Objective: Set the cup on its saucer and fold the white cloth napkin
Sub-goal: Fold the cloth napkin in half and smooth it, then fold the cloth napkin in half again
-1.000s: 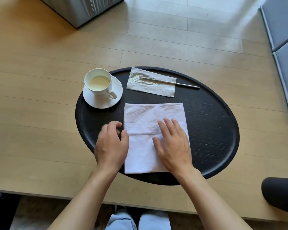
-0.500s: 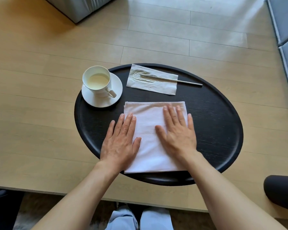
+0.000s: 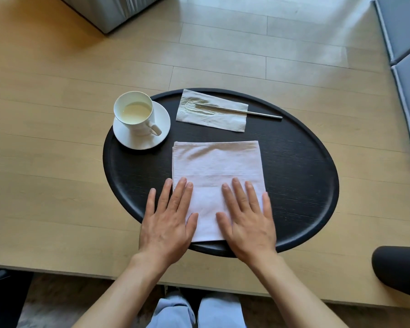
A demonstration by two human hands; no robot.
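Note:
A white cup [image 3: 136,113] holding pale liquid stands on its white saucer [image 3: 161,134] at the left of a black oval tray [image 3: 301,185]. A folded white cloth napkin [image 3: 216,166] lies flat in the tray's middle, with a fold edge crossing it. My left hand [image 3: 168,223] lies flat, palm down, over the napkin's near left edge, partly on the tray. My right hand [image 3: 247,221] lies flat on the napkin's near right part. Both hands have fingers spread and hold nothing.
A paper napkin [image 3: 213,113] with a thin metal stick [image 3: 258,112] across it lies at the tray's far side. The tray rests on a light wooden surface [image 3: 57,162]. Grey cushions [image 3: 407,67] are at the right, a dark rounded object [image 3: 398,268] at the lower right.
My left hand went from curled to flat on the napkin. Both hands have slid back toward me along the napkin, uncovering its far half.

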